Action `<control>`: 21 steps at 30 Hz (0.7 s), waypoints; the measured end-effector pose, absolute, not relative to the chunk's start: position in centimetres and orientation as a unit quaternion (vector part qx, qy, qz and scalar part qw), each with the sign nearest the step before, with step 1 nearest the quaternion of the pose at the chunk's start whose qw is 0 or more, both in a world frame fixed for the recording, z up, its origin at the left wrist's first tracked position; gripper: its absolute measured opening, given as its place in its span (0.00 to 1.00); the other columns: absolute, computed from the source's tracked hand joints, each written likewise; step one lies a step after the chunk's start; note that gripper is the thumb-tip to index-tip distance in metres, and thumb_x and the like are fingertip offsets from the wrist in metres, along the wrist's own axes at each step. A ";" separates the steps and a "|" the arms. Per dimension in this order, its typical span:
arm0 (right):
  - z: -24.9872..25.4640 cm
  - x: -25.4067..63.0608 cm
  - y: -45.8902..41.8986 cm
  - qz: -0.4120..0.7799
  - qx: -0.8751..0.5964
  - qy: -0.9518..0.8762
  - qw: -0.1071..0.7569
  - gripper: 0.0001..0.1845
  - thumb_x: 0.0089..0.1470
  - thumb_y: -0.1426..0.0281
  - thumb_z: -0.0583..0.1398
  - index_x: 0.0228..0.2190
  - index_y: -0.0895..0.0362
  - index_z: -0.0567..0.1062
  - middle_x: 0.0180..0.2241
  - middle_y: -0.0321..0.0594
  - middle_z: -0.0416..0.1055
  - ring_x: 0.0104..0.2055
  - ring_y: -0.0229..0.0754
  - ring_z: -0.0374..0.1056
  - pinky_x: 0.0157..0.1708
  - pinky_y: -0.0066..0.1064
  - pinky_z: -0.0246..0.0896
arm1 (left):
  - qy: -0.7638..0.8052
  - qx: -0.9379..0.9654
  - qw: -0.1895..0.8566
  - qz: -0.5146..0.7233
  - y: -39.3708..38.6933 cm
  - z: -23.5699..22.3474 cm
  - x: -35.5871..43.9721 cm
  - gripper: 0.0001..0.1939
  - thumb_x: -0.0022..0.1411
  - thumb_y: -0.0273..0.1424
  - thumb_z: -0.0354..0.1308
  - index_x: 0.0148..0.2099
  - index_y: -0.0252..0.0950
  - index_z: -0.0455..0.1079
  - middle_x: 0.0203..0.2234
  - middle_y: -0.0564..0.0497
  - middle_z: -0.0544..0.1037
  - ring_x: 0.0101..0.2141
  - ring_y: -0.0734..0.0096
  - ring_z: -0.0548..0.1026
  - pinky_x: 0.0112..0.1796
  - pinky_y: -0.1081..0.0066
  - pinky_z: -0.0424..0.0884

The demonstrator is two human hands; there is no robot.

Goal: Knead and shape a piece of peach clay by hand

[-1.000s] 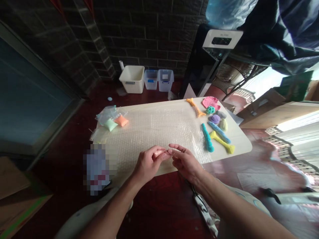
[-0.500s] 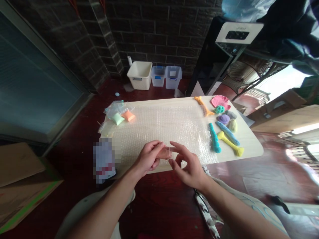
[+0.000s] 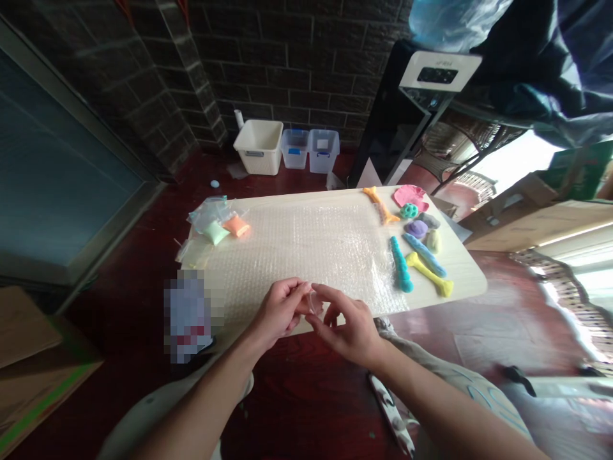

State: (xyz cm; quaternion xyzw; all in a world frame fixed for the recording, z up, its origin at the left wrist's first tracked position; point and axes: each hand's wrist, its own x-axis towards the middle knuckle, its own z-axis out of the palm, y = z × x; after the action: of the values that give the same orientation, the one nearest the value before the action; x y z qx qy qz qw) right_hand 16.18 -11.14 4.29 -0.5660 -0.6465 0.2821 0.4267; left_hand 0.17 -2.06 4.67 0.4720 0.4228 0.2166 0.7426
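Observation:
Over the near edge of the bubble wrap (image 3: 306, 243), my left hand (image 3: 281, 311) is closed on a small clear plastic packet (image 3: 315, 303) with brownish-orange contents. My right hand (image 3: 353, 324) curves in from the other side, its thumb and index finger at the packet's clear end. The fingers cover most of the packet. To the right lie shaped clay pieces: a teal twisted stick (image 3: 401, 265), a yellow bone shape (image 3: 430, 273), a blue stick (image 3: 425, 254) and an orange bone shape (image 3: 382, 206).
At the table's left end are a green packet (image 3: 214, 232), an orange packet (image 3: 236, 225) and clear bags (image 3: 208, 209). A pink clay piece (image 3: 410, 197) and a purple lump (image 3: 416, 229) sit far right. Beyond the table stands a white basket (image 3: 259, 147) beside two clear bins.
My right hand has moved left, and its thumb and index finger have closed in on the packet's clear end. My left hand keeps its hold. The whole view has shifted slightly.

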 end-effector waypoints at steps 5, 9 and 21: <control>5.0 16.0 -11.0 0.305 -0.561 -0.665 0.388 0.29 0.66 0.65 0.62 0.66 0.50 0.66 0.50 0.47 0.79 0.28 0.39 0.75 0.29 0.32 0.69 | 0.447 0.493 0.711 0.226 -1.9 4.2 -0.2 0.24 0.64 0.53 0.60 0.38 0.36 0.67 0.25 0.51 0.79 0.10 0.84 0.55 0.10 0.80 0.46; 5.1 16.3 -10.4 0.319 -0.593 -0.615 0.410 0.29 0.66 0.64 0.61 0.66 0.50 0.66 0.47 0.44 0.81 0.25 0.36 0.72 0.28 0.30 0.66 | 0.374 0.547 0.718 0.213 -1.3 3.7 -0.7 0.22 0.69 0.49 0.59 0.43 0.33 0.73 0.37 0.42 0.83 0.25 0.71 0.76 0.22 0.74 0.69; 3.0 17.3 -9.1 0.562 -0.550 -0.361 0.502 0.30 0.50 0.56 0.74 0.51 0.58 0.80 0.34 0.43 0.84 0.31 0.42 0.76 0.33 0.33 0.70 | 0.295 0.855 0.400 0.151 -2.1 2.3 -0.9 0.11 0.73 0.39 0.57 0.38 0.39 0.72 0.33 0.51 0.77 0.33 0.67 0.77 0.35 0.70 0.72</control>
State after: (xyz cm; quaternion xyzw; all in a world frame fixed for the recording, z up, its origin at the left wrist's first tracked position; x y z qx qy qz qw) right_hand 17.29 -9.13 2.96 -0.5499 -0.3608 0.5620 0.5016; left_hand -0.85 -2.08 2.28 0.8546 0.2947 0.1511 0.4000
